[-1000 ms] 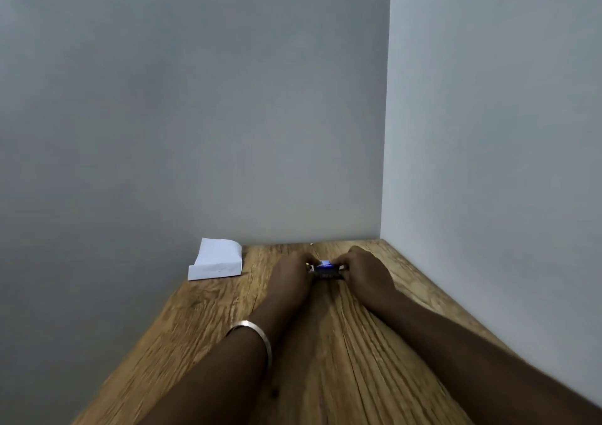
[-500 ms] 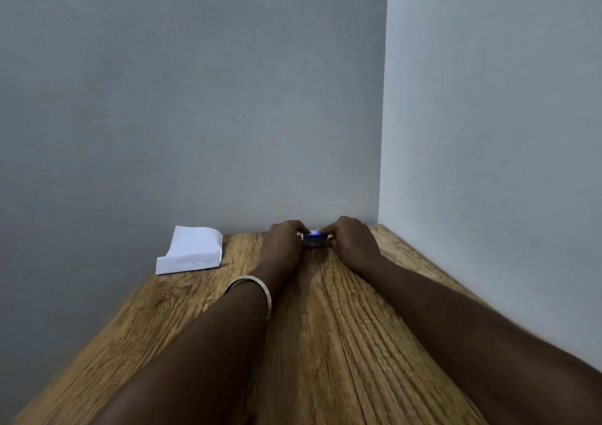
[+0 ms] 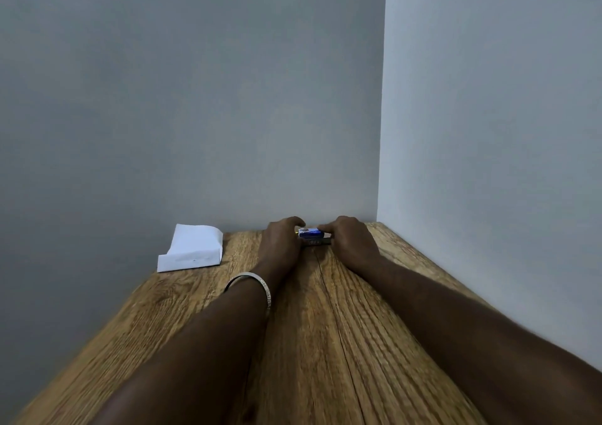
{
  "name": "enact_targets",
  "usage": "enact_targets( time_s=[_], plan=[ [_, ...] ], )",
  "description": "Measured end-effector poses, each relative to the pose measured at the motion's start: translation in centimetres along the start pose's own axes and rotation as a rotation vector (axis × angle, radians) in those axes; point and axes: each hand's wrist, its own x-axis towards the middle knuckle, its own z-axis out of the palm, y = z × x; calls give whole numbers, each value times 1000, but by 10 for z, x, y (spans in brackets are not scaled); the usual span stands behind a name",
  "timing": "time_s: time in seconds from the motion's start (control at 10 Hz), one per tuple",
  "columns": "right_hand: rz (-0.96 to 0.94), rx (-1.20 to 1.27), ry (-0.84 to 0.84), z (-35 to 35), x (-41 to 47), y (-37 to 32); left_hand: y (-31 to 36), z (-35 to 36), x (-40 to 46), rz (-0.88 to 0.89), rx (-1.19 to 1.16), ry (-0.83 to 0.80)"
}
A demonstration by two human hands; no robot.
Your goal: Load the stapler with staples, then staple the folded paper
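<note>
Both hands have shifted little: left hand [image 3: 282, 240] and right hand [image 3: 350, 240] are still pinching the small blue box [image 3: 310, 231]. Folded paper [image 3: 192, 248] is lying untouched; loading is apparently only beginning.

We see a dim, flat-lit scene with a cool grey cast. The right wall [image 3: 488, 131] is paler than the back wall [image 3: 195, 98], so light seems to reach it more directly. Shadows are soft: a faint dark band lies under the forearms on the wooden table [image 3: 325, 343]. We find no glare. The folded paper [image 3: 192, 248] is the brightest patch. The near forearms are smeared and soft, and the table's edges splay outward from wide-angle stretch.
</note>
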Motion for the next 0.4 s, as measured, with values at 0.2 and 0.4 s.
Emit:
enact_targets(
  time_s=[0.2, 0.4],
  plan=[
    [35, -29, 41, 1, -3, 0, 3, -2, -5, -44, 4, -10],
    [48, -117, -17, -7, -22, -16, 11, -14, -26, -65, 148, -65]
  ],
)
